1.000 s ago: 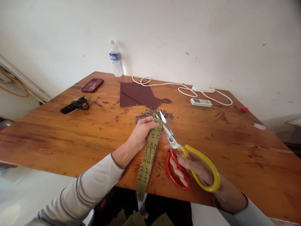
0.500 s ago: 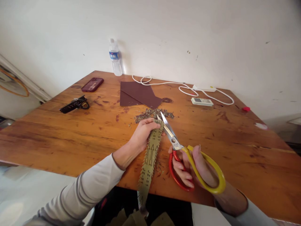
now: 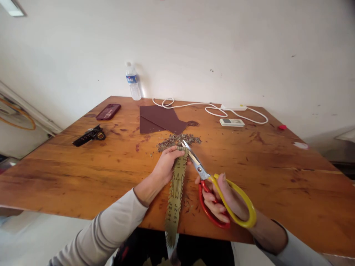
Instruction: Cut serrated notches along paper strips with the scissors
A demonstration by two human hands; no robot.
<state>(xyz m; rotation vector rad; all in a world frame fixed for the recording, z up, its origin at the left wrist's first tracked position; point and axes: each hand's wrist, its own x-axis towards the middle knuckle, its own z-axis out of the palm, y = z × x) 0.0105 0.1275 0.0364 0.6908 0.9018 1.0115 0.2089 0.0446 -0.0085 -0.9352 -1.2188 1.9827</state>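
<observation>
My left hand (image 3: 166,162) pinches the upper end of an olive-green strip (image 3: 175,192) printed with arrows and "JZ-51". Both long edges of the strip are cut into a fringe, and its lower end hangs over the table's front edge. In my right hand (image 3: 219,199) is a pair of scissors (image 3: 200,170) with one red and one yellow handle. Their blades are slightly apart and lie at the strip's top right edge, close to my left fingertips. Just beyond the blade tips lies a heap of small clippings (image 3: 166,142).
Dark maroon sheets (image 3: 155,118) lie behind the heap. On the left are a phone (image 3: 108,111) and a black object (image 3: 88,135). A water bottle (image 3: 133,85) stands by the wall. A white cable with a power strip (image 3: 233,107) and a pale box (image 3: 232,122) lie at the back right.
The view has tilted upward, so the table sits lower in the picture. The scissor blades have closed somewhat at the strip's edge. Both hands keep their holds.
</observation>
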